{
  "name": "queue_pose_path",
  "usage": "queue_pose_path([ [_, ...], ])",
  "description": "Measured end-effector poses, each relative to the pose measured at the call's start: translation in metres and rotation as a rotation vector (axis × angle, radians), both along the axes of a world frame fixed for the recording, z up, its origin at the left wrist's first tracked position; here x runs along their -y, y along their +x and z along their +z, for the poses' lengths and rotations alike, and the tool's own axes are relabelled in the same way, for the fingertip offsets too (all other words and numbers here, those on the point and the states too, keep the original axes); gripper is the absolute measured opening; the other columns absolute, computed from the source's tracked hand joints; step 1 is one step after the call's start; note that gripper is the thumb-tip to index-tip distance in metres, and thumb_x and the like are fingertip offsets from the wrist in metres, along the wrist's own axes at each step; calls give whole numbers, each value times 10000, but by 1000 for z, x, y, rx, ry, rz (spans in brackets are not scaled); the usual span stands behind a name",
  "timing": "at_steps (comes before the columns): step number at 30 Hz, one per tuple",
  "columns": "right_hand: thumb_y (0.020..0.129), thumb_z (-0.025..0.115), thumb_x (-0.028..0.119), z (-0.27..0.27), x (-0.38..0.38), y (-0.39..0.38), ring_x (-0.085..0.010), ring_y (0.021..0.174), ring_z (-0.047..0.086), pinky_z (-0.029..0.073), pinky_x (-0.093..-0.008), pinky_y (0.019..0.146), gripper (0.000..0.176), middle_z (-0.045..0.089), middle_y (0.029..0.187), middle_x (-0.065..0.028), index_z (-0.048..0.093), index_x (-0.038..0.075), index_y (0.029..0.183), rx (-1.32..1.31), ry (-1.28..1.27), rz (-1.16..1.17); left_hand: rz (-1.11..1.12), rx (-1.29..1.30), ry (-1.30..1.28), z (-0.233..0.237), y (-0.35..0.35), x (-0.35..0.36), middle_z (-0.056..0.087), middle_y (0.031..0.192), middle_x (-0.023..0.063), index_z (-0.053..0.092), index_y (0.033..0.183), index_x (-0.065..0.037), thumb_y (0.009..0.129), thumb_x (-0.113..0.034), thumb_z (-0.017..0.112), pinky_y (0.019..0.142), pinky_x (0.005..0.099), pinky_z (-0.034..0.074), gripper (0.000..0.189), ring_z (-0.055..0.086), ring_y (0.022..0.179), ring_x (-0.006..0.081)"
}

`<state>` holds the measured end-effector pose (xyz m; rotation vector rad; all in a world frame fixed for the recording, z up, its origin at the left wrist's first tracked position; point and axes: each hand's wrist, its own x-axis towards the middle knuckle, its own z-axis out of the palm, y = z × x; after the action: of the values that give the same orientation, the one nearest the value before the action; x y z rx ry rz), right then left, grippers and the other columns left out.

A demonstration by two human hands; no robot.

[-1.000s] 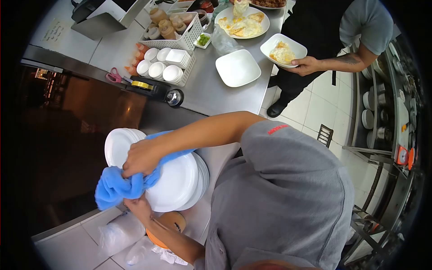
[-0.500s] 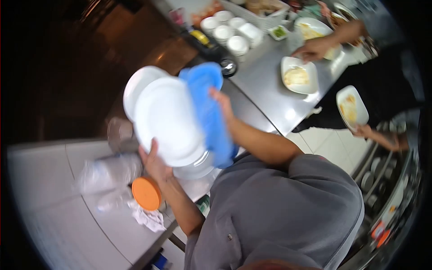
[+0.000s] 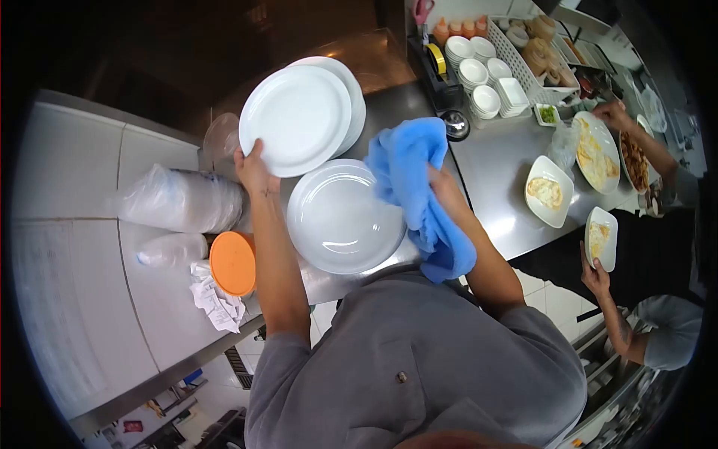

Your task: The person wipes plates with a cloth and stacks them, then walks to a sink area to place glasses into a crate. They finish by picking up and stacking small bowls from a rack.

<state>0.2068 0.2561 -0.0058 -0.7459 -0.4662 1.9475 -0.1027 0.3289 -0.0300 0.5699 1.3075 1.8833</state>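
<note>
My left hand (image 3: 256, 170) is closed on the near edge of a round white plate (image 3: 295, 123), thumb on top. A second white plate (image 3: 357, 101) shows partly from behind it; whether my hand bears it too is hidden. My right hand (image 3: 449, 193) grips a crumpled blue cloth (image 3: 413, 153), which hangs down toward my body. Between my arms, a larger round white plate (image 3: 340, 217) lies on the metal counter, the cloth over or beside its right edge. The cloth hides part of my right fingers.
Left stand wrapped plastic packs (image 3: 183, 200), an orange lid (image 3: 232, 263) and crumpled paper (image 3: 217, 299). A call bell (image 3: 455, 126), stacked small white bowls (image 3: 473, 72) and a basket (image 3: 516, 45) are beyond. At right, a co-worker's hand (image 3: 596, 280) holds a dish (image 3: 602, 239) near other food dishes.
My hands have moved apart. The blue cloth has come away from the held plate toward the right, and the larger plate on the counter shows more fully. The co-worker's upper hand has moved to another dish.
</note>
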Motion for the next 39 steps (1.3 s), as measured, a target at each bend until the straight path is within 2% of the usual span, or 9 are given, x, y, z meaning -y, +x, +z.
queue_pose_path([
  [3, 810, 666, 165, 5, -19, -9, -309, 975, 630, 485, -376, 865, 459, 649, 1056, -179, 543, 23, 1229, 869, 619, 278, 79, -24, 30, -15, -7, -20, 591, 1123, 192, 446, 1145, 16, 896, 41, 506, 855, 487, 539, 257, 617, 992, 311],
  [11, 650, 784, 470, 1, 8, -87, -390, 1163, 507, 457, -493, 912, 624, 528, 1279, -188, 606, 102, 1122, 1676, 1197, 553, 173, -422, -295, -73, -30, -52, 581, 1175, 190, 373, 1308, 19, 906, -44, 554, 885, 337, 472, 445, 598, 1003, 246],
  [13, 613, 780, 543, 0, 9, -75, -423, 1295, 365, 385, -520, 1008, 735, 377, 1424, -199, 589, 143, 1198, 1672, 1009, 618, 134, -380, -368, -44, -27, -25, 592, 1160, 176, 405, 1301, 13, 913, -86, 575, 882, 318, 464, 435, 594, 1003, 226],
  [15, 658, 751, 563, -11, 8, -66, -447, 1356, 267, 286, -512, 1088, 806, 307, 1458, -230, 533, 126, 1300, 1512, 1475, 227, 94, -341, -423, -40, -32, 13, 603, 1144, 161, 437, 1294, 7, 919, -127, 596, 879, 299, 455, 428, 590, 1002, 206],
  [22, 843, 538, 576, -52, 40, -91, -279, 1407, 255, 176, -515, 1135, 617, 284, 1509, -164, 524, 209, 1339, 1128, 1692, 695, -471, -726, -273, -56, -3, 110, 638, 1037, 141, 606, 1156, 4, 911, -178, 625, 839, 293, 461, 306, 598, 952, 199],
  [26, 855, 543, 540, -42, 20, -46, -273, 1404, 259, 193, -482, 1137, 584, 310, 1500, -148, 560, 165, 1302, 1287, 1726, 764, -464, -793, -266, -43, 5, 112, 624, 1030, 160, 607, 1173, 23, 913, -147, 605, 836, 292, 455, 311, 601, 929, 239],
  [28, 852, 560, 504, -44, -1, -57, -260, 1397, 279, 211, -466, 1136, 574, 312, 1500, -145, 569, 130, 1288, 1634, 1628, 439, -442, -789, -267, -44, 6, 111, 621, 1026, 156, 610, 1170, 19, 917, -136, 596, 833, 287, 452, 297, 598, 923, 234],
  [35, 820, 631, 440, -50, 41, -65, -233, 1382, 311, 226, -463, 1139, 481, 368, 1481, -67, 647, 130, 1186, 1129, 1714, 764, -360, -794, -202, -60, 10, 113, 609, 991, 135, 636, 1146, -1, 920, -109, 585, 822, 289, 446, 256, 579, 909, 222],
  [39, 709, 721, 364, -47, 23, -8, -226, 1388, 316, 270, -469, 1123, 539, 393, 1475, -62, 644, 169, 1206, 1438, 1598, 527, -259, -972, -197, -57, 13, 116, 590, 945, 123, 643, 1144, -10, 876, -105, 643, 811, 305, 449, 284, 569, 872, 238],
])
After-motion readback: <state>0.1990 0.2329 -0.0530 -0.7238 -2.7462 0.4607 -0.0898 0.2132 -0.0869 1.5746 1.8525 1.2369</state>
